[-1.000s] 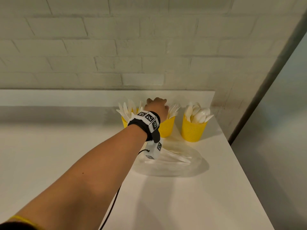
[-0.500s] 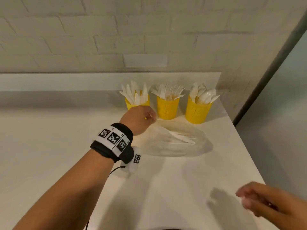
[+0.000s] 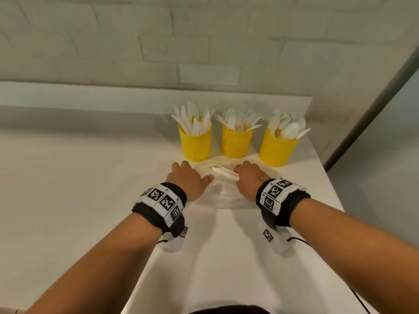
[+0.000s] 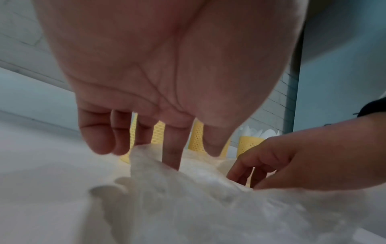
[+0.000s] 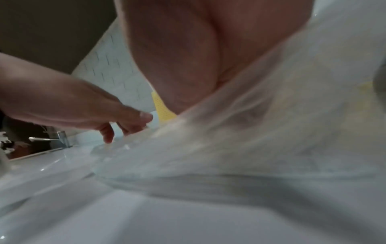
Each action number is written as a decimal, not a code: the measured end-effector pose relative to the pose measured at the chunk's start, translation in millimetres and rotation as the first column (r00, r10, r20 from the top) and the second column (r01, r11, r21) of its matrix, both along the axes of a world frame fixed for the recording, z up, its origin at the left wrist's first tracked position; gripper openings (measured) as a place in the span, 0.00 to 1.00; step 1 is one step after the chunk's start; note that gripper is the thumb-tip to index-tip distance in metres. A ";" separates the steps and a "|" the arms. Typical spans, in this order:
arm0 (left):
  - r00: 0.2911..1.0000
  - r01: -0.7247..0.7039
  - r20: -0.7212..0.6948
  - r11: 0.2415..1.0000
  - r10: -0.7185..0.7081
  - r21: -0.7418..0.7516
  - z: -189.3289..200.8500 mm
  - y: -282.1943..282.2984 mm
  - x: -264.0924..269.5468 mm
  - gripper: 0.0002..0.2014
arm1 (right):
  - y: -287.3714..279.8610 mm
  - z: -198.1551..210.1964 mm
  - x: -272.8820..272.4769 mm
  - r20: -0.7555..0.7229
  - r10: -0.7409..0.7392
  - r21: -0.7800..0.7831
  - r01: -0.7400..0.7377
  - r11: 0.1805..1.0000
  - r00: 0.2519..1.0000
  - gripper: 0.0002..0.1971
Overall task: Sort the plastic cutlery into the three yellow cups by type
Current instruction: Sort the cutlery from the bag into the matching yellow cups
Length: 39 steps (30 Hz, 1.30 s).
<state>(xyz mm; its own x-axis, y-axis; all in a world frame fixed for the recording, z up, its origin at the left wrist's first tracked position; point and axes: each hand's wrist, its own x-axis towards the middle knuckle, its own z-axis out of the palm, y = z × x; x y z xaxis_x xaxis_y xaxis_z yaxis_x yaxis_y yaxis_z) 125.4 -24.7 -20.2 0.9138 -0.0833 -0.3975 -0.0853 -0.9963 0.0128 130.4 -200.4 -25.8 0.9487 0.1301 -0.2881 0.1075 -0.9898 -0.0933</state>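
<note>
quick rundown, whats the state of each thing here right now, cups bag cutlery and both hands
left yellow mesh cup: upright, full of white plastic knives
middle yellow mesh cup: upright, full of white forks
right yellow mesh cup: upright, full of white spoons
clear plastic bag: flat on the white counter, crumpled
loose white cutlery piece: lying in the bag
left hand: open, fingers on the bag
right hand: on the bag, grip unclear

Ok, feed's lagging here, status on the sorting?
Both hands on clear bag, grip unclear. White cutlery piece left inside. Three cups filled. Nothing blocking.
</note>
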 end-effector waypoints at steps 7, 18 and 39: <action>0.998 0.045 0.046 0.932 -0.030 -0.359 8.5 -6.8 9.3 0.13 | -4.1 -2.4 18.4 -0.064 -0.030 -0.040 0.027 0.999 0.997 0.26; 0.998 0.055 0.038 0.947 -0.045 -0.317 -2.3 8.1 15.2 0.19 | -10.8 -0.8 23.1 -0.139 0.004 0.036 0.001 0.999 0.990 0.19; 0.983 -0.157 0.049 0.952 0.175 -0.264 6.9 26.1 20.5 0.20 | -34.7 48.0 19.3 0.113 -0.184 0.820 0.013 0.572 0.976 0.13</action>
